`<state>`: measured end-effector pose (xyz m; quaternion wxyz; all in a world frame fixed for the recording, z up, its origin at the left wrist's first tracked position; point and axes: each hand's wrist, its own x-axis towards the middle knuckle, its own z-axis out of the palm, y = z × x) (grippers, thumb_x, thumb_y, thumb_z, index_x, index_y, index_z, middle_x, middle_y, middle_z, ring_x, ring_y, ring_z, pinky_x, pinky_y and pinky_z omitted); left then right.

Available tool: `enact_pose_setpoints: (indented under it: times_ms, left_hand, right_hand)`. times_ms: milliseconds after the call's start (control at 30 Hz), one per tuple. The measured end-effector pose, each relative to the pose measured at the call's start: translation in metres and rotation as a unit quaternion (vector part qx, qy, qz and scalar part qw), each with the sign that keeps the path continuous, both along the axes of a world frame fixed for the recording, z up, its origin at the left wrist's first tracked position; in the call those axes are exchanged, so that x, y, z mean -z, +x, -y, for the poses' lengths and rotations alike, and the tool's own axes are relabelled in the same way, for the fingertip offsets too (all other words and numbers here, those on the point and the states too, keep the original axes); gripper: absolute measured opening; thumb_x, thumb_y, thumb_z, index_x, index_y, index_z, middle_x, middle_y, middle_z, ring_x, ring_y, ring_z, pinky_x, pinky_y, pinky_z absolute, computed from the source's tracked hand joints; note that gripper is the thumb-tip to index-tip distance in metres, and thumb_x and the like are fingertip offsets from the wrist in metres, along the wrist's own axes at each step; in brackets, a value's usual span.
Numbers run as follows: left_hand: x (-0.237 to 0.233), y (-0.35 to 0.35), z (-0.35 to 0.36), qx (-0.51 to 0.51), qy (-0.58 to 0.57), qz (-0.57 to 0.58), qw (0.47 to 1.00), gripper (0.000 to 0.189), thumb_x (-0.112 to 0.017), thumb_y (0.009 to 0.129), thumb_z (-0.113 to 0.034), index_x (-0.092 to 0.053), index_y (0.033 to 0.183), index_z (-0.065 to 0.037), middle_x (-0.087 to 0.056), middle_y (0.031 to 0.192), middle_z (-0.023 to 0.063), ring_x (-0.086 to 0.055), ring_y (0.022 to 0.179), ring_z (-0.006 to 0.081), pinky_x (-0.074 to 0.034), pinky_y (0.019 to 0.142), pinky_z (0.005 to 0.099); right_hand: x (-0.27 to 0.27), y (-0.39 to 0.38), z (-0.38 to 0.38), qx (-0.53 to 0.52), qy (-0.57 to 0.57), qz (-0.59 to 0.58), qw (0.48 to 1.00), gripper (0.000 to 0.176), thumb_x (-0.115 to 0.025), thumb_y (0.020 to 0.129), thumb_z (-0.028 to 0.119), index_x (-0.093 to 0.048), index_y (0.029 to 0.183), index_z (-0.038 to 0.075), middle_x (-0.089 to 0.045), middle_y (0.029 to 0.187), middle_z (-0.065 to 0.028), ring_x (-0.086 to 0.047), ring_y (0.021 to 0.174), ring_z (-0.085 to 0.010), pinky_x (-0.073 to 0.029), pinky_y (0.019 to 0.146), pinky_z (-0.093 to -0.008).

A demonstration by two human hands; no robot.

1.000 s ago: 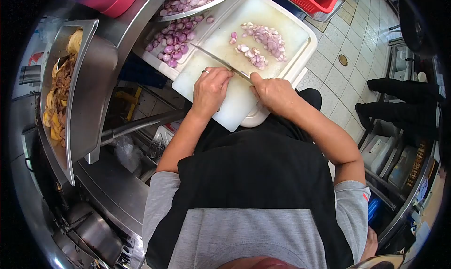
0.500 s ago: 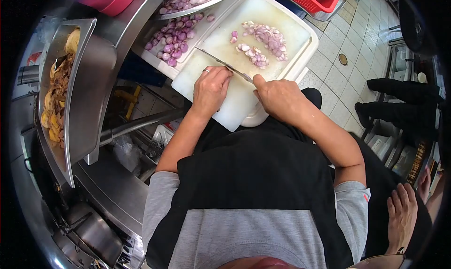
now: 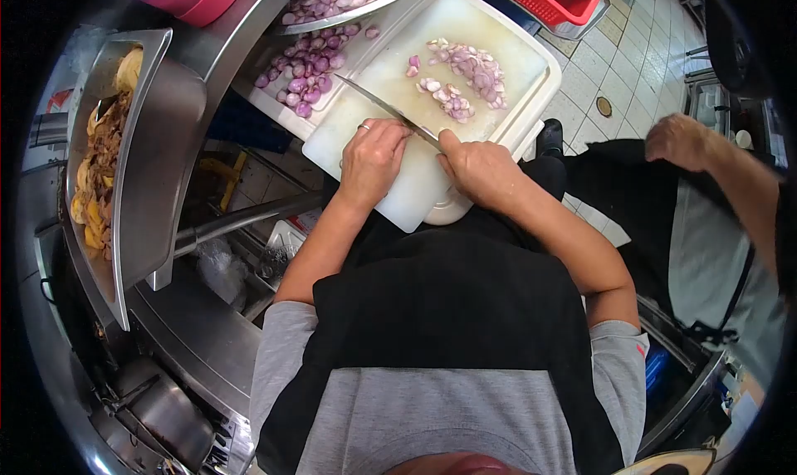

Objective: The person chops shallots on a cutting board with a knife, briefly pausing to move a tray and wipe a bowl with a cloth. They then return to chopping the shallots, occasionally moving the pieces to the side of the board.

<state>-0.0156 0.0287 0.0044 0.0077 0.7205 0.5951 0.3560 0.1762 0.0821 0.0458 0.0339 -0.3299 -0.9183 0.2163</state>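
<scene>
Steel table (image 3: 241, 43) in a working kitchen: at far left, a metal tray (image 3: 158, 143) holds brown peelings, and whole peeled shallots (image 3: 303, 64) lie in a white bin beside a white cutting board (image 3: 419, 189). The person's left hand (image 3: 371, 161), a ring on one finger, presses curled fingertips to the board against the blade; what it pins is hidden. The knife (image 3: 382, 106) runs diagonally, tip pointing up-left toward the whole shallots, handle gripped in the right hand (image 3: 480, 170). Sliced shallots (image 3: 465, 73) sit beyond the blade. At right, a co-worker's hand (image 3: 681, 139) hangs above the tiled floor (image 3: 631, 68).
</scene>
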Motion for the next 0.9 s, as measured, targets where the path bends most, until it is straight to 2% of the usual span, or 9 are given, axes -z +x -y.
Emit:
enact_pose_setpoints:
  times_ms: [200, 333, 433, 500, 600, 733, 800, 900]
  left_hand:
    - [0.001, 0.0, 0.002, 0.005, 0.003, -0.005, 1.0, 0.014, -0.072, 0.075, 0.0, -0.066, 0.086, -0.004, -0.067, 0.09, 0.008, -0.064, 0.085, 0.0263, -0.052, 0.074, 0.0362]
    - [0.001, 0.0, 0.001, 0.007, 0.013, -0.012, 1.0, 0.013, -0.072, 0.074, 0.0, -0.065, 0.085, -0.004, -0.068, 0.09, 0.0084, -0.065, 0.085, 0.0259, -0.053, 0.074, 0.0359]
    - [0.001, -0.002, 0.003, 0.009, 0.005, -0.02, 1.0, 0.013, -0.072, 0.074, 0.0, -0.065, 0.085, -0.004, -0.068, 0.089, 0.0088, -0.065, 0.085, 0.0259, -0.053, 0.074, 0.0358]
    - [0.001, 0.001, 0.002, 0.005, 0.003, -0.019, 1.0, 0.013, -0.072, 0.074, 0.0, -0.065, 0.085, -0.004, -0.068, 0.089, 0.0091, -0.065, 0.085, 0.0259, -0.053, 0.074, 0.0358]
    - [0.001, 0.0, 0.002, -0.001, 0.009, -0.025, 1.0, 0.013, -0.072, 0.074, 0.0, -0.065, 0.084, -0.003, -0.068, 0.089, 0.0092, -0.065, 0.085, 0.0261, -0.053, 0.074, 0.0359]
    - [0.001, -0.001, 0.002, 0.007, 0.018, -0.017, 1.0, 0.013, -0.072, 0.074, 0.001, -0.065, 0.084, -0.003, -0.068, 0.088, 0.0086, -0.064, 0.083, 0.0263, -0.052, 0.073, 0.0359]
    - [0.002, 0.002, 0.002, 0.005, 0.014, -0.01, 1.0, 0.014, -0.072, 0.073, 0.002, -0.065, 0.084, -0.004, -0.067, 0.087, 0.0081, -0.064, 0.083, 0.0264, -0.052, 0.073, 0.0359]
    - [0.002, 0.002, 0.002, -0.012, 0.012, -0.023, 1.0, 0.015, -0.073, 0.073, 0.002, -0.065, 0.084, -0.004, -0.067, 0.087, 0.0075, -0.064, 0.083, 0.0262, -0.052, 0.073, 0.0363]
  right_hand:
    - [-0.029, 0.007, 0.003, -0.012, -0.015, 0.056, 0.998, 0.023, -0.056, 0.093, 0.022, -0.047, 0.095, 0.001, -0.065, 0.066, -0.0181, -0.068, 0.065, -0.0373, -0.053, 0.056, -0.0482]
    - [0.003, 0.001, 0.0, 0.002, 0.003, 0.007, 1.0, 0.023, -0.055, 0.093, 0.022, -0.046, 0.096, 0.001, -0.065, 0.066, -0.0188, -0.067, 0.065, -0.0374, -0.053, 0.056, -0.048]
    - [-0.009, 0.001, -0.002, -0.016, -0.003, 0.015, 1.0, 0.022, -0.054, 0.093, 0.021, -0.046, 0.096, 0.001, -0.066, 0.066, -0.0198, -0.067, 0.065, -0.0376, -0.053, 0.056, -0.0481]
    - [-0.027, 0.005, 0.001, -0.011, -0.026, 0.065, 0.997, 0.023, -0.055, 0.093, 0.022, -0.046, 0.096, 0.001, -0.066, 0.067, -0.0206, -0.067, 0.065, -0.0382, -0.053, 0.056, -0.0482]
    - [-0.001, 0.0, 0.005, 0.004, -0.017, 0.029, 0.999, 0.023, -0.056, 0.093, 0.021, -0.047, 0.096, 0.001, -0.066, 0.068, -0.0205, -0.067, 0.066, -0.0384, -0.053, 0.057, -0.0483]
    - [-0.007, 0.0, -0.001, 0.003, -0.02, 0.006, 1.0, 0.023, -0.056, 0.093, 0.021, -0.047, 0.096, 0.001, -0.066, 0.068, -0.0206, -0.067, 0.066, -0.0388, -0.053, 0.057, -0.0484]
    - [-0.022, 0.005, -0.001, -0.007, -0.032, 0.051, 0.998, 0.023, -0.055, 0.093, 0.022, -0.046, 0.098, 0.0, -0.066, 0.068, -0.0204, -0.067, 0.066, -0.0393, -0.053, 0.057, -0.0488]
    - [0.001, 0.0, 0.006, 0.021, -0.044, 0.012, 0.999, 0.026, -0.055, 0.094, 0.023, -0.045, 0.099, 0.0, -0.064, 0.067, -0.0227, -0.065, 0.066, -0.0416, -0.051, 0.059, -0.0516]
